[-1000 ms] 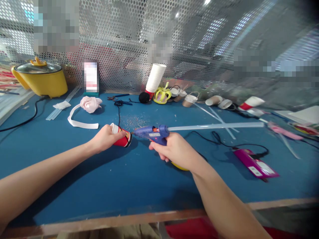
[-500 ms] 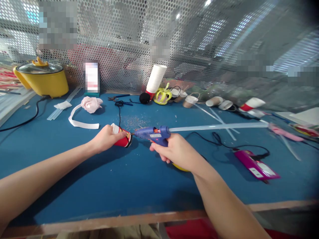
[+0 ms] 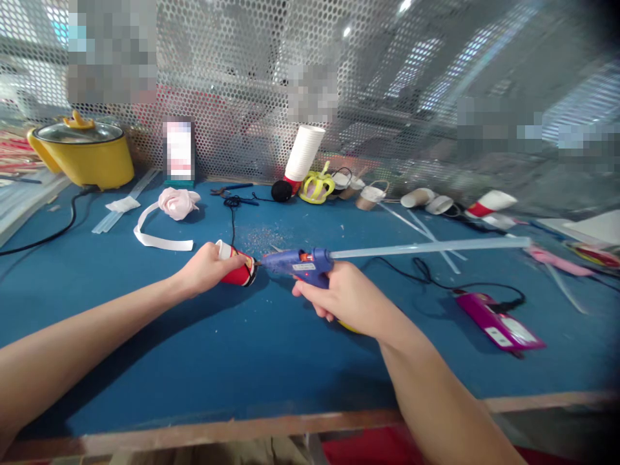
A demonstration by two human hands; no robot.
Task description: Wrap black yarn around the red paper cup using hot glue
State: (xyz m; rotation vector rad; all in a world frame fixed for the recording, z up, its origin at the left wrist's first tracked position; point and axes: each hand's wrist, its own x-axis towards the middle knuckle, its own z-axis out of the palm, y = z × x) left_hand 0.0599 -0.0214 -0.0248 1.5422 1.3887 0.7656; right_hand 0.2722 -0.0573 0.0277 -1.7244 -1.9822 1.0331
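Observation:
My left hand point(image 3: 209, 266) is closed around a red and white paper cup point(image 3: 235, 274), which lies tilted on its side with its base toward the right. Black cord runs round the cup near its base and trails back to a tangle of black cord point(image 3: 232, 201). In my right hand point(image 3: 339, 294) is a blue hot glue gun point(image 3: 295, 261), its nozzle pointing left at the cup's base. Whether the tip touches the cup I cannot tell. A long clear glue stick point(image 3: 426, 247) sticks out of the gun's back. Something yellow is partly hidden under my right hand.
A yellow electric pot point(image 3: 87, 155) stands back left, near a pink fabric rose point(image 3: 177, 203) with white ribbon. Pliers point(image 3: 232, 188), stacked paper cups point(image 3: 304, 154) and a yellow basket point(image 3: 317, 187) line the mesh wall. At right lies a purple power strip point(image 3: 498, 323) with cables.
The glue gun and my right hand have shifted very slightly to the right. My left hand and the cup stay in place.

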